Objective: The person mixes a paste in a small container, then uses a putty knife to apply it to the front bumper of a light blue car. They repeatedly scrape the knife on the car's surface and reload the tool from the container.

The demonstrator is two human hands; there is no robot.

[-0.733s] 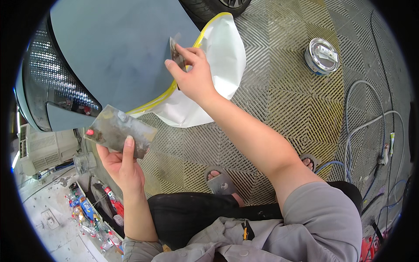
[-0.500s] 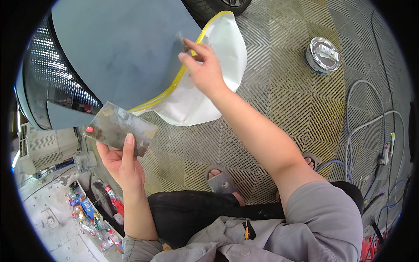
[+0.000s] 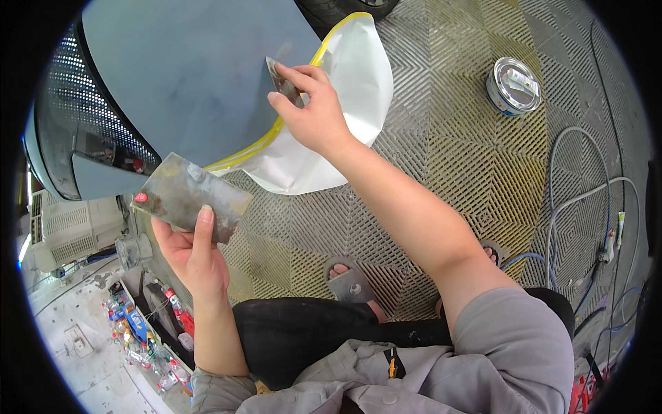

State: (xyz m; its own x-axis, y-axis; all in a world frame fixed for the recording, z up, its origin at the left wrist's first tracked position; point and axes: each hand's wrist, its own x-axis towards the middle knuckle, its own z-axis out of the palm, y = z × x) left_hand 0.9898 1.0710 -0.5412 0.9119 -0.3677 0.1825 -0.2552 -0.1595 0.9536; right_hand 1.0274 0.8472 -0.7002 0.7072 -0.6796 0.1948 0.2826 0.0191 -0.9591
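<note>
My left hand (image 3: 196,259) grips a flat, smeared putty mixing board (image 3: 183,190) by its near edge, thumb on top. A pale grey smear and a small red dab (image 3: 141,197) lie on the board. Between the fingers and thumb of my right hand (image 3: 316,117) is a thin, dirty putty spreader (image 3: 283,83), its blade over the blue-grey car panel (image 3: 186,76). Whether the blade touches the panel I cannot tell. Yellow masking tape (image 3: 252,150) runs along the panel's edge, and white masking sheet (image 3: 358,96) hangs from it beneath my right wrist.
A round metal can (image 3: 514,87) stands on the ribbed floor (image 3: 469,152) at the right, near a curling grey hose (image 3: 586,194). A dark car lamp (image 3: 89,124) borders the panel at left. Lower left sits a bin of plastic bottles (image 3: 141,338). A tyre (image 3: 331,12) shows at the top.
My right hand has shifted slightly left and toward me, and the spreader has turned so its blade shows more plainly. The left hand and board have barely moved.
</note>
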